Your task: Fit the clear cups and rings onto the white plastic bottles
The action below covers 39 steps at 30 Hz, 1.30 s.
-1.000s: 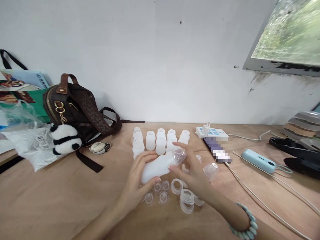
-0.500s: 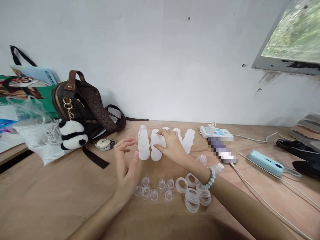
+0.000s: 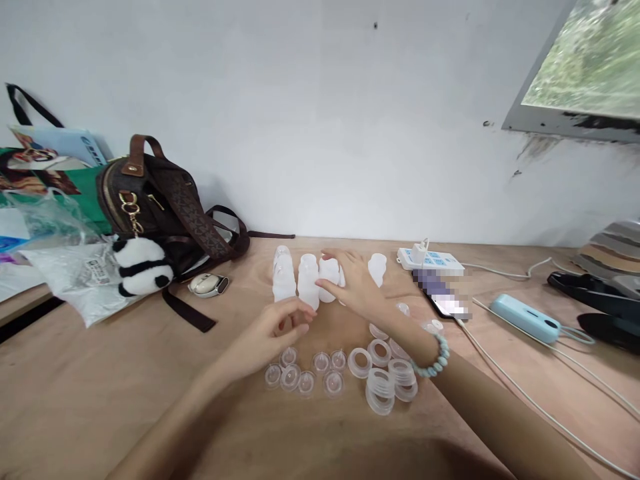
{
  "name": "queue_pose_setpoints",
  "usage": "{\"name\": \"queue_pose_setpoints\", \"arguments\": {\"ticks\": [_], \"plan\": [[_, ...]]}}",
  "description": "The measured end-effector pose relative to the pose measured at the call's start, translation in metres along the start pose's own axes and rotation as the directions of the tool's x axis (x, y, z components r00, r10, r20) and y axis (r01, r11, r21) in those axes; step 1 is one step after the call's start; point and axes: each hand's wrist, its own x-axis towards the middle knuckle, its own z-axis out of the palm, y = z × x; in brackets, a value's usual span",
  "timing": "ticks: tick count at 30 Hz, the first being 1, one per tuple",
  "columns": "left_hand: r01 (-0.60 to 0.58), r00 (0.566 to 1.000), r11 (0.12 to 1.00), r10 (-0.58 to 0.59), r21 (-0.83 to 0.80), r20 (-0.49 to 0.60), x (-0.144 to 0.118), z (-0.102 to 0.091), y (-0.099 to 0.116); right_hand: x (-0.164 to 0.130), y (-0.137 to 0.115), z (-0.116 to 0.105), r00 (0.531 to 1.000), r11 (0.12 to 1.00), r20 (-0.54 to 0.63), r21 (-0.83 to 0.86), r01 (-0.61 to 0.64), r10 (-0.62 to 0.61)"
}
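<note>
I judge the step in hand to be the sorting of bottle parts: my right hand point(image 3: 357, 287) reaches far over the tabletop point(image 3: 100, 387) into the row of white bottles point(image 3: 307, 280), fingers spread and touching one of them point(image 3: 329, 279). Its grip is not closed; it rests on the bottle rather than clasping it. My left hand point(image 3: 280, 327) hovers just near of the row, fingers loosely curled, holding nothing I can see. Below it lie the clear teats point(image 3: 305, 377), and to their right the rings point(image 3: 383, 380), some stacked. A handbag point(image 3: 155, 207) stands far left and a power strip point(image 3: 430, 260) far right, both apart from the work. The next move, as I judge it, calls for closing the right fingers round one bottle without knocking its neighbours, which stand close together.
</note>
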Motion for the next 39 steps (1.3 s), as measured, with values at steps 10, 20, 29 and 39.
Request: {"name": "queue_pose_setpoints", "arguments": {"ticks": [10, 20, 29, 39], "plan": [[0.115, 0.904, 0.993, -0.112, 0.017, 0.414, -0.006, -0.021, -0.036, -0.072, -0.001, -0.046, 0.888, 0.945, 0.460, -0.284, 0.161, -0.012], [0.132, 0.908, 0.987, -0.155, 0.086, 0.388, 0.002, -0.012, -0.035, -0.092, 0.002, -0.026, 0.862, 0.904, 0.507, -0.359, 0.232, -0.020], [0.165, 0.980, 0.937, -0.120, -0.309, 0.159, 0.001, 0.006, 0.003, -0.085, -0.008, -0.060, 0.998, 0.998, 0.061, -0.050, -0.023, 0.026], [0.208, 0.978, 0.758, -0.175, -0.618, 0.114, -0.004, 0.052, 0.008, -0.100, -0.029, -0.030, 0.927, 0.928, -0.026, 0.005, 0.373, -0.373]]}}
